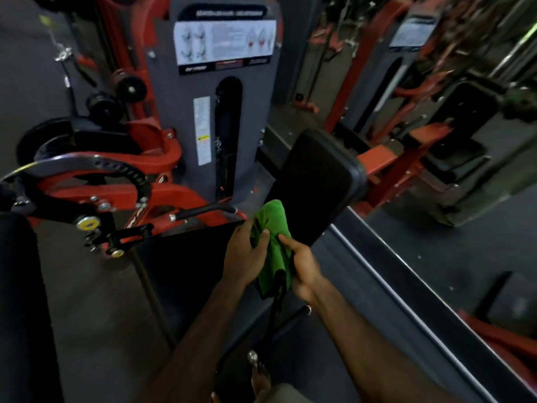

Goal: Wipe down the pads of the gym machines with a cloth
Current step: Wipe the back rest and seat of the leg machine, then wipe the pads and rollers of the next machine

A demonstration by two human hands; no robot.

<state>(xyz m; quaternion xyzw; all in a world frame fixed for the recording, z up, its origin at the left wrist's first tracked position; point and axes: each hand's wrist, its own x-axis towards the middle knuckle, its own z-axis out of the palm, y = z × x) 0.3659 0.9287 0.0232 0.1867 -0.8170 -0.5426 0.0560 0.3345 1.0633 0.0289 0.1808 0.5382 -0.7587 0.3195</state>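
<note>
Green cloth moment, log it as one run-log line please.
stage: cloth readied | left hand: grips green cloth | right hand: grips cloth | black pad: just beyond cloth

Dim indoor light; the black pad (313, 181) swallows detail. Motion blur smears the mirror (436, 82) toward two o'clock. Wide-angle bending curves the edges.

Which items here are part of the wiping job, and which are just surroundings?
Job: green cloth, gripped by left hand and right hand; black pad.
Surroundings: instruction placard, red machine frame, wall mirror.
</note>
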